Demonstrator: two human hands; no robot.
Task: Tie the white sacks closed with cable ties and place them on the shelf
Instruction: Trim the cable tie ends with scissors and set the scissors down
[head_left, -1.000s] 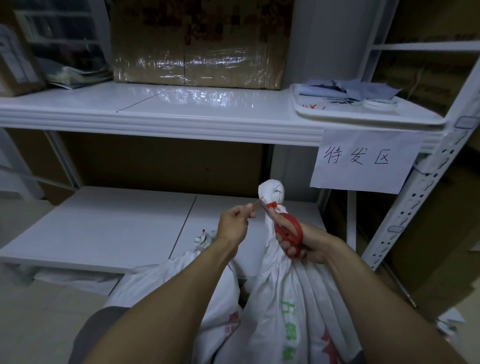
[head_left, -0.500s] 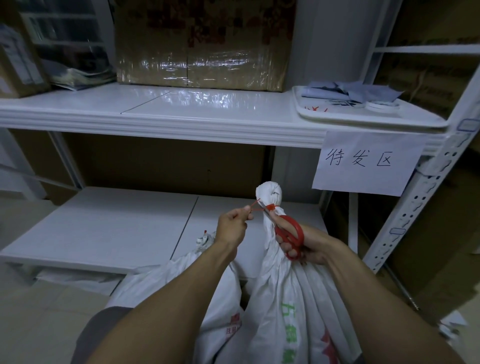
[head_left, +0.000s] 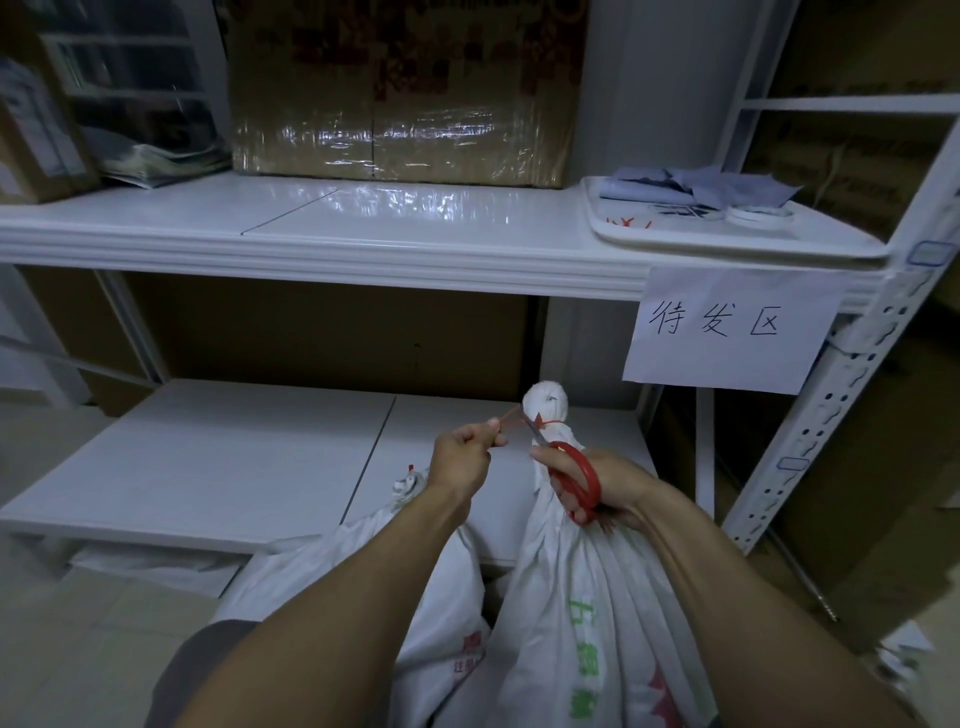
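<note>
Trimming the spare tail off the cable tie (head_left: 519, 420) is the step we judge to be in hand, and doing it well starts close to us: the tall sack (head_left: 582, 597) stands between our forearms, on the floor in front of the shelf, and we want it steady and upright. Our right hand (head_left: 592, 488) is wrapped through the red scissors (head_left: 574, 478), resting against the sack's gathered neck, blades pointing up at the tie. Our left hand (head_left: 465, 457) is pinched on the loose red tail, pulling it out to the left; keeping it taut should give a clean snip. We should cut just beside the tie's lock, clear of the white cloth knob (head_left: 545, 402) above it. Whether the blades have bitten yet is too small to tell. A second sack (head_left: 415, 582), already tied, leans at the left. Beyond both, the lower shelf (head_left: 234, 462) waits bare
</note>
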